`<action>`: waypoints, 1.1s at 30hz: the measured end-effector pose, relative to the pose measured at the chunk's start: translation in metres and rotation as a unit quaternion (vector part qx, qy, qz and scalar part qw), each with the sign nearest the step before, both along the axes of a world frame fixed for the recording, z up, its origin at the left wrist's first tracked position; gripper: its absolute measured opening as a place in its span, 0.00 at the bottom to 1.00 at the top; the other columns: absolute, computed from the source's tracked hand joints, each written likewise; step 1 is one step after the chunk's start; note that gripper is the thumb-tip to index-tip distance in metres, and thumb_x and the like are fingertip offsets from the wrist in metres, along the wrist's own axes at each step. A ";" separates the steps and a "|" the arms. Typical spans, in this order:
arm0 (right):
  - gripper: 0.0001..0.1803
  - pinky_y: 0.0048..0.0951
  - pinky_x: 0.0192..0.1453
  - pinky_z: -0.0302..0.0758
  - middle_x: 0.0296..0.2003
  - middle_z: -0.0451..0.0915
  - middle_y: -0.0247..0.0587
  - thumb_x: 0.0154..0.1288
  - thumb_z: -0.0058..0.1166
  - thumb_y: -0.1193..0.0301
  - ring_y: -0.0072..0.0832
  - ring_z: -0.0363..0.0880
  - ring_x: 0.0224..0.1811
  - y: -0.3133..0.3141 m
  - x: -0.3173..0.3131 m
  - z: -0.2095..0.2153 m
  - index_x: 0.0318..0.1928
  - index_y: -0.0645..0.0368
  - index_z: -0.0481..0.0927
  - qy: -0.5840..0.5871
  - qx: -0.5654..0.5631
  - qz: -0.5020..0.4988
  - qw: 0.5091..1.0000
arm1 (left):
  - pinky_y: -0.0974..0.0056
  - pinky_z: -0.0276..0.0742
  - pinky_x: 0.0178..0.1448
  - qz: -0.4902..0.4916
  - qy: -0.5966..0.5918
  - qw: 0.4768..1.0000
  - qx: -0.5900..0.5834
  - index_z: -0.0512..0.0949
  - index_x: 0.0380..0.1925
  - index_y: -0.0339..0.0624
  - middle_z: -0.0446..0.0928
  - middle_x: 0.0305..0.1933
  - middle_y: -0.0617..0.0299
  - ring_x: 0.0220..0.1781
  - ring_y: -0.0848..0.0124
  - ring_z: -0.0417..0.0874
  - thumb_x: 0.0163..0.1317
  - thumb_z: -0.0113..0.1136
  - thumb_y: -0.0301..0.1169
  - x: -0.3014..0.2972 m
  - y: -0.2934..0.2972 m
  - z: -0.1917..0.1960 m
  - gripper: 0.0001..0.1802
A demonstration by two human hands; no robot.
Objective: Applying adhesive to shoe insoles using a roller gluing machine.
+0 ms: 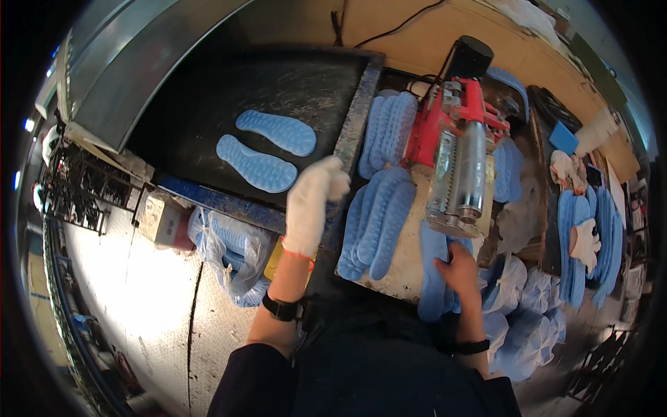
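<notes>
My left hand (314, 201), in a white knit glove, is over the near right corner of a black conveyor bed (201, 90). Its fingers are curled together, and nothing shows in them. Just left of it, two blue dimpled insoles (257, 164) lie side by side on the bed. My bare right hand (460, 272) grips blue insoles (433, 271) at the near edge of a worktable (403, 267); its fingertips are partly hidden behind them. Beyond this hand stands a red machine (431, 125) with metal rollers (472, 170), close to the insoles' far ends.
Stacked blue insoles (379, 222) stand between the conveyor and the machine. Bags of blue pieces (524, 333) sit at the lower right, another bag (233, 254) below the conveyor's edge. A side shelf at the right holds more insoles (573, 260) and a white glove (586, 244).
</notes>
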State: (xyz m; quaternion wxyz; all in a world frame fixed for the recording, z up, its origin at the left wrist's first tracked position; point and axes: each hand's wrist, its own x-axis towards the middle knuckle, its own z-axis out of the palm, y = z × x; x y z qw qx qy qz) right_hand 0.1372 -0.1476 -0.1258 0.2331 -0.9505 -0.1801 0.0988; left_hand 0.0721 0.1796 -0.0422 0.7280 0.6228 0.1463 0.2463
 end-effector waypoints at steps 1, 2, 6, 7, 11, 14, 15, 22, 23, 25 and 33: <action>0.18 0.43 0.40 0.74 0.38 0.79 0.52 0.47 0.70 0.69 0.52 0.77 0.42 -0.005 0.003 -0.002 0.33 0.60 0.73 0.000 0.001 -0.010 1.000 | 0.67 0.78 0.49 -0.022 0.025 0.999 0.009 0.76 0.55 0.32 0.83 0.42 0.54 0.40 0.70 0.83 0.73 0.48 0.36 -0.003 -0.012 -0.004 0.20; 0.16 0.39 0.40 0.74 0.37 0.79 0.50 0.51 0.67 0.70 0.46 0.78 0.40 -0.014 0.007 -0.008 0.35 0.60 0.73 0.054 0.065 -0.041 0.996 | 0.67 0.78 0.49 -0.047 0.049 0.998 0.018 0.76 0.54 0.32 0.83 0.42 0.54 0.41 0.71 0.83 0.73 0.47 0.34 -0.004 -0.022 -0.007 0.18; 0.13 0.27 0.46 0.71 0.41 0.78 0.35 0.63 0.61 0.69 0.22 0.74 0.42 -0.036 0.004 -0.017 0.44 0.61 0.74 0.168 0.404 -0.146 0.887 | 0.71 0.79 0.42 -0.012 0.044 0.998 0.041 0.54 0.72 0.37 0.76 0.56 0.46 0.39 0.69 0.84 0.70 0.46 0.27 0.002 -0.036 -0.004 0.30; 0.13 0.25 0.49 0.70 0.40 0.76 0.30 0.65 0.58 0.72 0.19 0.71 0.43 -0.039 0.004 -0.022 0.48 0.61 0.73 0.188 0.425 -0.156 0.872 | 0.71 0.79 0.40 0.000 0.043 0.998 0.050 0.48 0.73 0.41 0.72 0.60 0.43 0.39 0.69 0.84 0.70 0.46 0.26 0.003 -0.037 -0.003 0.34; 0.13 0.23 0.47 0.70 0.40 0.76 0.31 0.65 0.58 0.73 0.18 0.72 0.41 -0.038 0.007 -0.038 0.48 0.60 0.72 0.138 0.381 -0.145 0.903 | 0.73 0.78 0.36 0.003 0.054 0.993 0.109 0.41 0.76 0.47 0.66 0.66 0.41 0.36 0.72 0.83 0.69 0.45 0.24 0.008 -0.028 -0.011 0.38; 0.13 0.22 0.45 0.71 0.39 0.76 0.31 0.65 0.58 0.74 0.17 0.72 0.40 -0.031 0.011 -0.031 0.47 0.60 0.72 0.157 0.401 -0.142 0.891 | 0.75 0.76 0.35 -0.017 0.109 0.990 0.093 0.60 0.70 0.38 0.77 0.55 0.47 0.35 0.75 0.82 0.69 0.47 0.27 0.010 -0.023 -0.019 0.28; 0.12 0.22 0.43 0.70 0.38 0.76 0.30 0.66 0.58 0.73 0.16 0.72 0.39 -0.031 0.014 -0.032 0.47 0.60 0.72 0.142 0.416 -0.174 0.881 | 0.75 0.75 0.35 0.005 0.111 0.990 0.086 0.67 0.64 0.35 0.79 0.51 0.49 0.35 0.76 0.81 0.70 0.48 0.28 0.012 -0.029 -0.016 0.23; 0.22 0.26 0.52 0.74 0.48 0.77 0.36 0.68 0.56 0.69 0.22 0.76 0.48 -0.044 0.035 0.024 0.59 0.63 0.69 0.186 0.651 -0.244 0.694 | 0.75 0.76 0.35 0.006 0.105 0.990 0.095 0.72 0.60 0.34 0.80 0.48 0.50 0.35 0.75 0.82 0.71 0.49 0.30 0.013 -0.029 -0.027 0.20; 0.23 0.27 0.55 0.73 0.50 0.76 0.36 0.69 0.54 0.70 0.22 0.75 0.50 -0.046 0.039 0.033 0.61 0.64 0.68 0.116 0.642 -0.209 0.728 | 0.75 0.76 0.35 0.008 0.101 0.990 0.098 0.72 0.60 0.34 0.80 0.48 0.50 0.35 0.75 0.82 0.71 0.49 0.30 0.013 -0.030 -0.026 0.20; 0.26 0.31 0.57 0.72 0.51 0.75 0.38 0.66 0.53 0.77 0.28 0.74 0.52 -0.042 0.045 0.052 0.65 0.57 0.69 0.009 0.595 -0.167 0.786 | 0.75 0.76 0.35 0.010 0.101 0.990 0.093 0.72 0.60 0.34 0.80 0.48 0.51 0.35 0.75 0.82 0.71 0.49 0.29 0.013 -0.027 -0.029 0.20; 0.30 0.38 0.51 0.73 0.47 0.75 0.43 0.53 0.56 0.83 0.44 0.72 0.48 -0.029 0.070 0.097 0.57 0.43 0.79 -0.380 0.140 0.023 0.914 | 0.51 0.60 0.72 -0.116 -0.061 0.991 0.040 0.53 0.72 0.38 0.61 0.71 0.43 0.72 0.53 0.64 0.72 0.42 0.54 0.043 -0.077 0.021 0.39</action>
